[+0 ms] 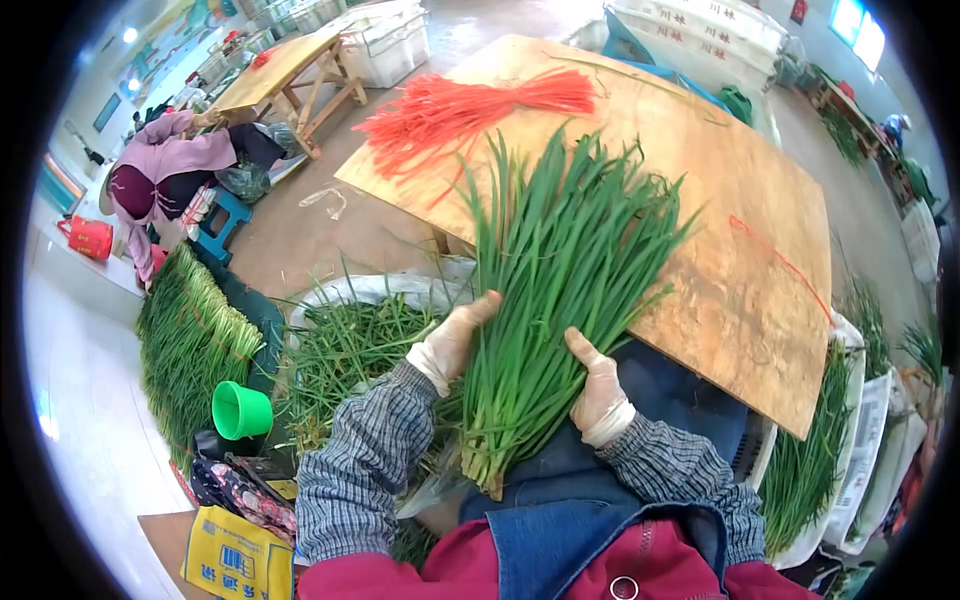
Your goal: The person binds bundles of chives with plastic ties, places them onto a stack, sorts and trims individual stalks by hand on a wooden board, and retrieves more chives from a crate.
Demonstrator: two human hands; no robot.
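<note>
A large bunch of green chives [560, 270] rises upright before me, its pale cut ends low over my lap and its leaf tips over the wooden board. My left hand [455, 342], in a thin pale glove, grips the bunch's left side. On the other side my right hand [598, 388], gloved too, presses against it with the thumb pointing up. The fingers of both hands are partly hidden behind the leaves. Beyond the leaf tips, a bundle of red plastic ties [470, 112] lies on the wooden board [745, 310], and a single red tie [782, 262] lies at the right.
Loose greens fill a lined container [350, 340] at my left. Beside it are a green bucket [241, 410] and stacked chives [190, 345]. A crate of chives [815, 460] stands at right. A co-worker [175, 165] bends over at the far left near a blue stool [222, 225].
</note>
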